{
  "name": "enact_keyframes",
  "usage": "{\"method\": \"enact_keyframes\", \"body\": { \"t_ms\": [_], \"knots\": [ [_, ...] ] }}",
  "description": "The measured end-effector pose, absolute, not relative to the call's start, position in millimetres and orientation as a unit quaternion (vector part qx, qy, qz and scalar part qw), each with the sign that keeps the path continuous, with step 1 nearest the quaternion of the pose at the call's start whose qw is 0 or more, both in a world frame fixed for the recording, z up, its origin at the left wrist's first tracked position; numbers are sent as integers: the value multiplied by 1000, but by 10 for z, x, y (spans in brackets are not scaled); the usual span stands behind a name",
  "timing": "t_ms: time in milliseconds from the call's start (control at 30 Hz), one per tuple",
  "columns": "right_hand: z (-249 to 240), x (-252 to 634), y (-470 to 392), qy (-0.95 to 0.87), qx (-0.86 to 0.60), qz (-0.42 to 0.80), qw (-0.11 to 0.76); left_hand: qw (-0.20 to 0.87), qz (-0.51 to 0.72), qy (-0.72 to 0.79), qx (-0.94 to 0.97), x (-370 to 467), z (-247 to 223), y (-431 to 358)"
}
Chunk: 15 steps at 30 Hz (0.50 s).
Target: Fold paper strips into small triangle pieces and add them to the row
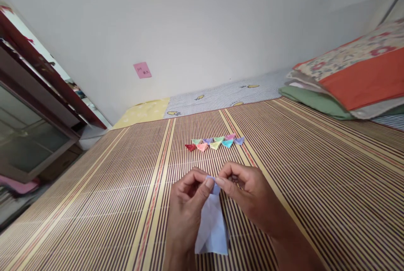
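Observation:
Between thumb and fingers, my left hand [188,203] pinches a small purple paper piece [216,189] by its upper left. My right hand [249,191] pinches the same piece at its upper right corner, so both hands are closed, with their fingertips nearly touching. Below them a pale bluish-white sheet [213,229] lies on the striped mat [110,195], partly covered by my left hand. Beyond my hands, several small folded paper triangles stand in two rows, among them a red one [190,147], a yellow one [216,145] and a cyan one [227,143].
Folded bedding [362,81] in orange, floral and green is stacked at the right. A checked cloth [208,96] and a yellow cloth [142,110] border the mat at the wall. A pink note [142,70] is on the wall. A glass-paned cabinet [31,136] stands at the left.

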State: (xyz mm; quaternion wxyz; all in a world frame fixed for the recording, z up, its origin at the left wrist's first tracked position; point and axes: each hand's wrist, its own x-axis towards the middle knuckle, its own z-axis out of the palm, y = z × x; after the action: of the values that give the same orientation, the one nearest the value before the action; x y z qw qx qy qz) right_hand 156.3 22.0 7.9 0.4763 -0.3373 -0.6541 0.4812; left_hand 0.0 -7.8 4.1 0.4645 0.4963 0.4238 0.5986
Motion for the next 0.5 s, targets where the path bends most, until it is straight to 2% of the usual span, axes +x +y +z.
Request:
{"method": "enact_keyframes", "body": {
  "t_ms": [200,367,500],
  "knots": [
    [8,1618,276,-613,-319,526,496,555,561,394,471,0,-19,-33],
    [-30,1580,283,-591,-349,539,488,548,671,360,346,131,-10,-16],
    [-7,1508,248,-593,-360,526,492,565,691,343,292,192,1,-2]
  ]
}}
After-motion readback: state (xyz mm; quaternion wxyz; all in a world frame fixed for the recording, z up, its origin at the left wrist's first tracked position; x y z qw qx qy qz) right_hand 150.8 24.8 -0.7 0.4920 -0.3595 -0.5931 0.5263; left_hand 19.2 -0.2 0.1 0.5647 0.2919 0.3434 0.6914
